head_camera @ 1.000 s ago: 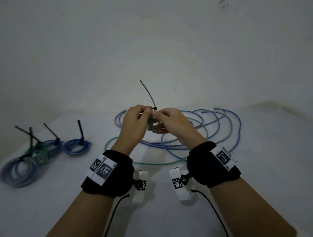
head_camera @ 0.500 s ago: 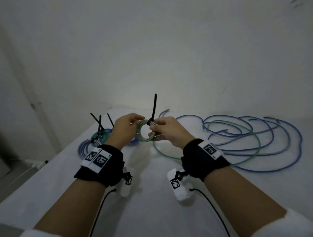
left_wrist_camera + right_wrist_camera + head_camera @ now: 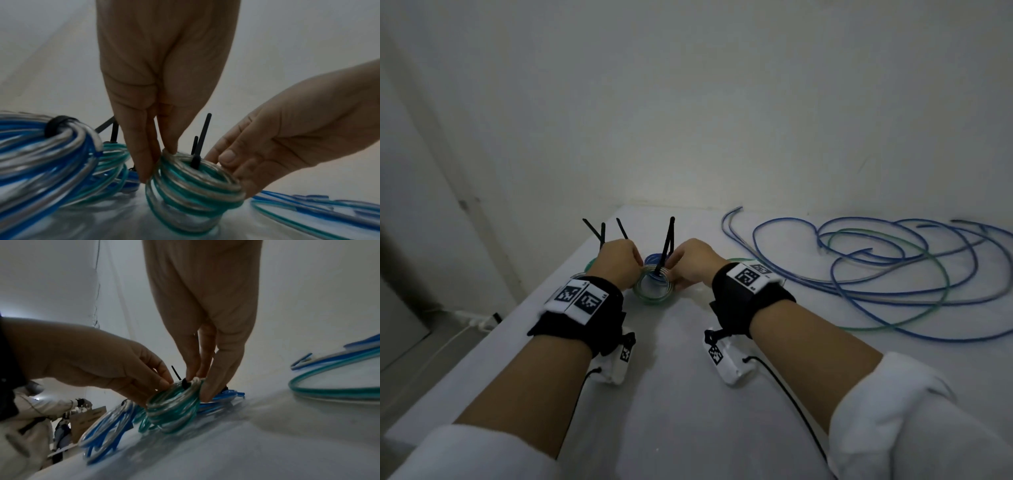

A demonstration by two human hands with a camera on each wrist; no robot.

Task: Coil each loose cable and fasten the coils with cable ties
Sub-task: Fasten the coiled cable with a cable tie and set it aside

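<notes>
A small green-and-clear coil (image 3: 653, 297) fastened with a black cable tie (image 3: 666, 247) sits at the white table's left part, touching or just above the surface. My left hand (image 3: 639, 271) pinches its left rim and my right hand (image 3: 672, 271) pinches its right rim beside the tie's head. In the left wrist view, my left hand (image 3: 158, 162) has thumb and fingers clamped on the coil (image 3: 195, 186), and the tie (image 3: 197, 160) stands upright. In the right wrist view, my right hand (image 3: 198, 386) grips the coil (image 3: 174, 405) from above.
Several tied coils lie just behind and left of my hands: a blue coil (image 3: 51, 154) and a green one (image 3: 115, 155), their tie tails (image 3: 599, 233) sticking up. Loose blue and green cables (image 3: 876, 274) sprawl at the right. The table's left edge (image 3: 493, 335) is close.
Both hands have carried the tied green coil left and down to the table beside the other tied coils. The view has swung left, so the loose cables now lie to the right.
</notes>
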